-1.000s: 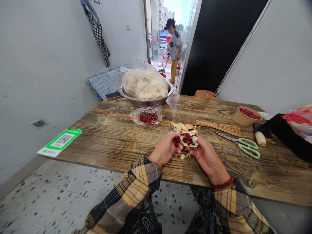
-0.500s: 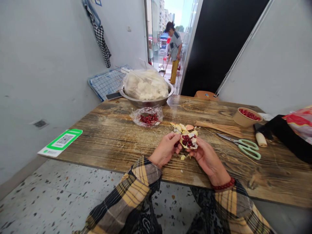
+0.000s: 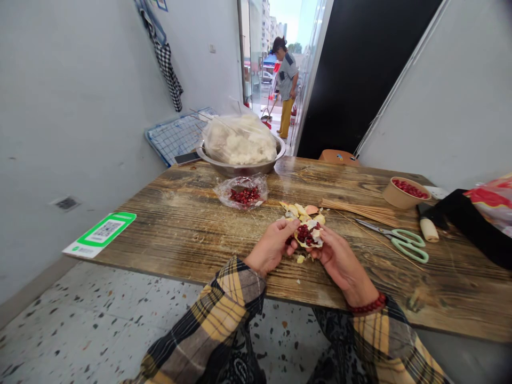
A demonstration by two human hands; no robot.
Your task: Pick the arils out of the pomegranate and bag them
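A piece of pomegranate with dark red seeds, pale rind and white membrane is between my two hands, above the near part of the table. My right hand grips its right side with the fingers under it. My left hand is closed at its left edge, thumb on the seeds, and dark red seeds show within its curled fingers. Just beyond lie yellowish peel pieces, with small scraps below the fruit. A clear plastic bag holding loose red seeds sits farther back.
Behind stands a metal bowl with a bag of white fluffy stuff. Skewers, green-handled scissors, a paper bowl of red seeds and a wooden handle are rightward. A person stands beyond the doorway.
The pomegranate piece has shifted and tilted slightly left, with my left thumb now over its upper left edge. Outside, the person's broom and a red dustpan have moved a little.
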